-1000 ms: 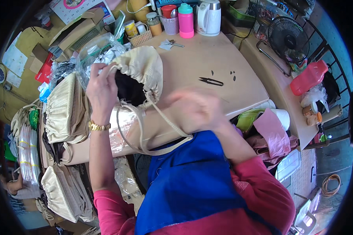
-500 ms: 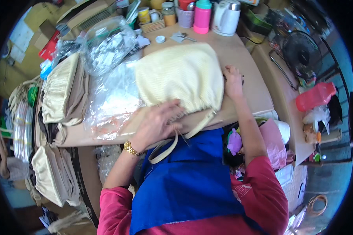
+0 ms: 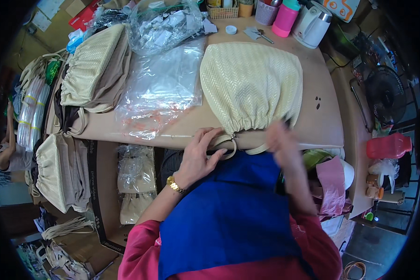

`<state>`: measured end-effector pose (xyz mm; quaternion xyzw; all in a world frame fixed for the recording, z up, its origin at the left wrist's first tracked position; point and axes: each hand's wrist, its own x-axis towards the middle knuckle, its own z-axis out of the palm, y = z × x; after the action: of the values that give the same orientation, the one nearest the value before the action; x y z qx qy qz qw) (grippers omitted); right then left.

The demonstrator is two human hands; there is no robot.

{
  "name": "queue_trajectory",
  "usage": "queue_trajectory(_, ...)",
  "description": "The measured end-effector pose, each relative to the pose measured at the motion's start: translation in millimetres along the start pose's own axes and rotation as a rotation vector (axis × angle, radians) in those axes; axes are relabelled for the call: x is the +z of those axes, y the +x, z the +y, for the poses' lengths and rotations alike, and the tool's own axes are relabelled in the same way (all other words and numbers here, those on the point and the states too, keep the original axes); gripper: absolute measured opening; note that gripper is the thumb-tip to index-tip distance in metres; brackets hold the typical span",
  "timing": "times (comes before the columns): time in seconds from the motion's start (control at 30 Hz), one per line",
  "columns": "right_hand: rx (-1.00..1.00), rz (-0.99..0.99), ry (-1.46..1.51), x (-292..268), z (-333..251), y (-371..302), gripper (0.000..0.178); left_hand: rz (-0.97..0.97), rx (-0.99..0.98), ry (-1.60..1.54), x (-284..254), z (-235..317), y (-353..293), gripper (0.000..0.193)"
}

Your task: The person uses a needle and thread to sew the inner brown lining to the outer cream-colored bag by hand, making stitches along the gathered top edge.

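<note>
A cream woven bag (image 3: 252, 84) with a gathered edge lies flat on the tan table, its gathers toward me. My left hand (image 3: 198, 158) is at its near left corner, thumb and fingers loosely around the looped cream strap (image 3: 234, 148). A small metal fitting joins that strap to the bag's corner. My right hand (image 3: 284, 142) is smeared by motion beside the near right corner; something dark shows at its fingertips, too blurred to name. Several small dark pieces (image 3: 318, 102) lie on the table right of the bag.
Clear plastic sheets (image 3: 165, 79) and a bag of silvery packets (image 3: 165, 28) lie left. Stacked cream bags (image 3: 93, 70) stand farther left, more (image 3: 56, 172) below. A pink bottle (image 3: 284, 21), a white kettle (image 3: 312, 25) and keys (image 3: 265, 36) are at the back; a fan (image 3: 385, 93) stands right.
My right hand has come from the table's right side to the bag's near edge, uncovering the small dark pieces. My left hand has shifted to the bag's corner and strap. The view has turned.
</note>
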<state>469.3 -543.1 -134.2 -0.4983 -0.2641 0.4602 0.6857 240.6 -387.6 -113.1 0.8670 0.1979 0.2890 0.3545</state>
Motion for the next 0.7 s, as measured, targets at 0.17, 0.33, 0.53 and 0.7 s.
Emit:
queue_trajectory(0.17,-0.024,0.235,-0.432,67,25,-9,0.032,-0.004,-0.237,-0.237,21,-13,6,0.030)
queue_trajectory(0.33,-0.008,0.328,-0.048,76,19,6,0.013,-0.103,0.028,-0.280,38,-3,-9,0.015)
queue_trajectory(0.53,-0.082,0.127,0.177,74,18,36,0.025,0.290,0.145,-0.076,3,-15,32,0.027)
queue_trajectory(0.7,0.252,0.232,0.496,62,-8,58,0.035,0.061,0.381,0.088,-14,-9,66,0.060)
